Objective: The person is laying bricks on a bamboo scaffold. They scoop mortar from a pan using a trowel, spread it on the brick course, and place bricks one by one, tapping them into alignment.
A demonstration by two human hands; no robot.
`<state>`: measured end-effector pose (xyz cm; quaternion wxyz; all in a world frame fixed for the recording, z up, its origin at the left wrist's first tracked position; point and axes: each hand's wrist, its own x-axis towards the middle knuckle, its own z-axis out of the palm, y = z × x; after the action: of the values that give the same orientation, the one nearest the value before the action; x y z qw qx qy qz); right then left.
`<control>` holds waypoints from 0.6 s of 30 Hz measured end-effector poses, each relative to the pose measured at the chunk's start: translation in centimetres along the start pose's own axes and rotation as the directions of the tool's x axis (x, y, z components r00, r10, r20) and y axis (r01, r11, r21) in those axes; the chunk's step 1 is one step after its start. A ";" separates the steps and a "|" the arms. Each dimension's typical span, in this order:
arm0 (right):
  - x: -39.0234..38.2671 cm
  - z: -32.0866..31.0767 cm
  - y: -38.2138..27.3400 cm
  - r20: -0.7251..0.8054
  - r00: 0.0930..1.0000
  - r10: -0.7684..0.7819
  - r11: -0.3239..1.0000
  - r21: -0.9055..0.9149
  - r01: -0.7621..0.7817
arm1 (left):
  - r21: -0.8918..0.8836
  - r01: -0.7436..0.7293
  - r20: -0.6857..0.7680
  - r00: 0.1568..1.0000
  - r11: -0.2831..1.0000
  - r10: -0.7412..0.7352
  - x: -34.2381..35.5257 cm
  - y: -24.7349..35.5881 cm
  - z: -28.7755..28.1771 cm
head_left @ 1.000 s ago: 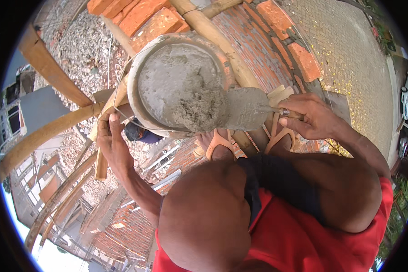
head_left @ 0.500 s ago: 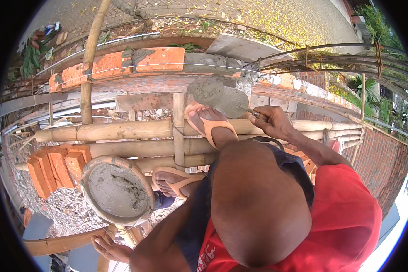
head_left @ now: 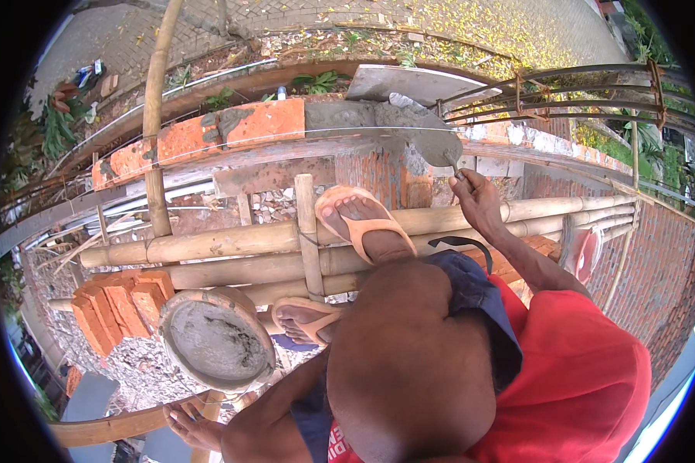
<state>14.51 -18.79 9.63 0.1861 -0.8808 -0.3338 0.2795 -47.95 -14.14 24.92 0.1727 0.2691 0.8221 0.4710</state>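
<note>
In the head view my right hand (head_left: 479, 202) grips a trowel (head_left: 440, 147) whose grey, mortar-covered blade lies at the wall's top course, over the mortar (head_left: 340, 116) right of some orange bricks (head_left: 261, 121). A taut string crosses this course. My left hand (head_left: 194, 424), fingers apart and slightly bent, is low on the left beside a wooden beam (head_left: 89, 434). Above it sits a round bucket (head_left: 264, 343) of wet grey mortar.
My sandalled feet (head_left: 367, 224) stand on lashed bamboo poles (head_left: 232, 247). Loose bricks (head_left: 104, 309) are stacked left of the bucket. A bamboo upright (head_left: 154, 193) rises at left. Bent steel bars (head_left: 564, 92) reach in from the right, beside a grey board (head_left: 417, 81).
The view swung from the bucket to the wall. The trowel left the bucket carrying mortar and has moved up and right onto the wall's top. My left hand is now lower in view.
</note>
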 end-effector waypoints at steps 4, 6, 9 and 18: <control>1.6 1.7 0.1 -0.020 0.983 -0.185 0.981 -0.063 0.183 | 0.029 0.074 0.027 0.997 0.997 -0.075 -1.0 0.6 0.8; 1.6 2.4 -0.1 0.003 0.990 -0.143 0.987 -0.080 0.142 | 0.065 0.084 -0.001 0.996 0.994 -0.084 -0.8 -0.1 0.7; 0.8 3.0 -0.3 -0.039 0.985 -0.170 0.977 -0.134 0.163 | 0.039 0.036 0.046 0.998 0.999 -0.038 0.5 -1.9 -0.2; 0.3 2.4 0.2 -0.207 0.943 -0.260 0.955 -0.202 0.219 | 0.042 0.032 0.018 0.999 0.999 -0.032 1.9 -4.7 -1.7</control>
<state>13.30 -18.42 7.52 0.1779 -0.8730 -0.4381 0.1198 -51.71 -16.06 21.66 0.1821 0.2637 0.8344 0.4485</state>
